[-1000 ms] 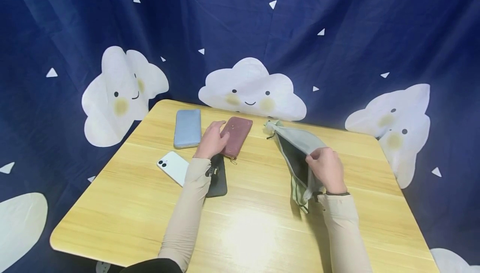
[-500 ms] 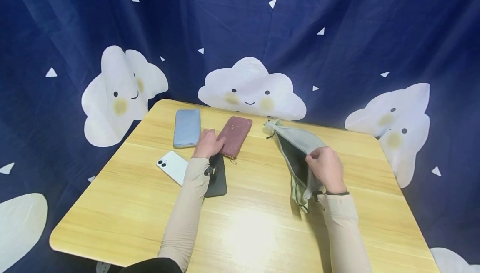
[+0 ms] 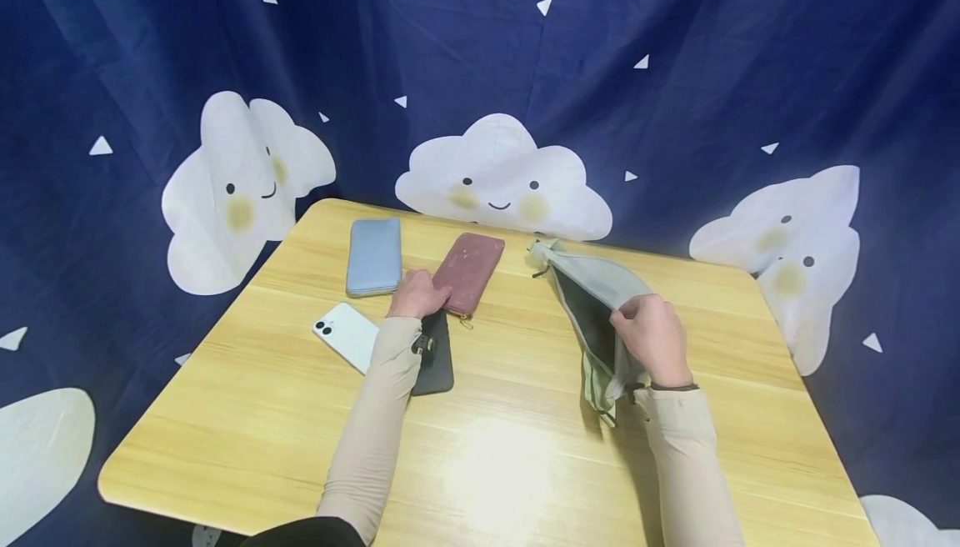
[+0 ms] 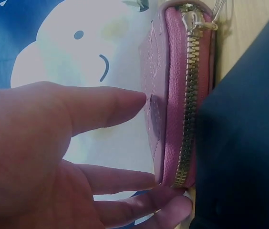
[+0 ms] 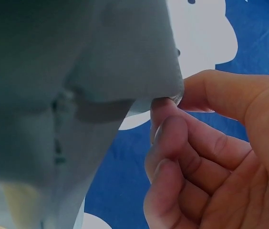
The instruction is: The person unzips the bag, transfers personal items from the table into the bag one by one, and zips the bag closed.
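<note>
My left hand [image 3: 417, 293] is at the near left corner of a dark red zip wallet [image 3: 469, 272]. In the left wrist view the thumb tip meets the wallet's upper face, and the loosely straight fingertips reach its lower corner by the gold zipper [image 4: 190, 95]. Beneath the left wrist lies a flat black case [image 3: 437, 363], partly covered. My right hand [image 3: 655, 338] pinches the rim of a grey cloth bag [image 3: 611, 278] between thumb and index finger, and the bag's mouth gapes to the left. The other right fingers curl beside the rim in the right wrist view.
A light blue zip wallet [image 3: 374, 255] lies at the back left of the wooden table [image 3: 247, 414]. Nearer is a white phone [image 3: 347, 335], camera side up, partly behind the left sleeve. Green striped straps [image 3: 597, 388] hang from the bag. A blue cloud-print curtain [image 3: 480, 47] stands behind.
My left hand has slid back toward me and slightly left, from beside the wallet's middle to its near corner. The red wallet, the bag and my right hand have hardly moved.
</note>
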`<action>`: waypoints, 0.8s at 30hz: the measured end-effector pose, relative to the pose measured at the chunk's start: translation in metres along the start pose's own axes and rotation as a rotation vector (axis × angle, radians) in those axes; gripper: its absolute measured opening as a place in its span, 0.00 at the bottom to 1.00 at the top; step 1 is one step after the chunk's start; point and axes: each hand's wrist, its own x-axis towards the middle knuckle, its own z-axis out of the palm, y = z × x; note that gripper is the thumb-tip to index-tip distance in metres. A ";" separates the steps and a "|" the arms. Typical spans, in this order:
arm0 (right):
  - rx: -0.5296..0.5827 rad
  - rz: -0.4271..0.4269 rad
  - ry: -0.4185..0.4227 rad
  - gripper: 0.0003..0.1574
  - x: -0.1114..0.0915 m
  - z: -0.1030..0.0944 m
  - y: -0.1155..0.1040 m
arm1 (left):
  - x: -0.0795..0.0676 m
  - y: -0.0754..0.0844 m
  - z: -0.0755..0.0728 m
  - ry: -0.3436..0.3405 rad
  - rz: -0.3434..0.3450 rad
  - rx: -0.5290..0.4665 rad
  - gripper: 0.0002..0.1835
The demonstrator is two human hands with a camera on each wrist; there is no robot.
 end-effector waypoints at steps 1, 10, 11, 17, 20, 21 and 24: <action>0.000 0.000 0.001 0.11 0.000 0.000 0.000 | 0.000 0.000 0.000 -0.006 -0.008 -0.005 0.19; 0.002 0.006 -0.003 0.10 0.000 0.000 0.001 | 0.000 -0.001 0.001 -0.010 -0.044 -0.032 0.19; 0.001 0.006 -0.003 0.10 0.000 0.000 0.001 | 0.001 -0.001 0.001 -0.011 -0.053 -0.039 0.19; 0.000 0.001 0.000 0.11 0.000 0.001 0.001 | 0.003 -0.002 0.003 -0.018 -0.086 -0.094 0.22; -0.001 0.001 -0.001 0.11 0.000 0.001 0.001 | 0.004 -0.003 0.004 -0.021 -0.085 -0.135 0.24; -0.001 0.002 -0.001 0.11 0.000 0.001 0.002 | 0.005 -0.003 0.004 -0.024 -0.085 -0.150 0.26; 0.000 0.005 -0.006 0.11 0.000 0.001 0.001 | 0.006 -0.004 0.004 -0.040 -0.082 -0.190 0.28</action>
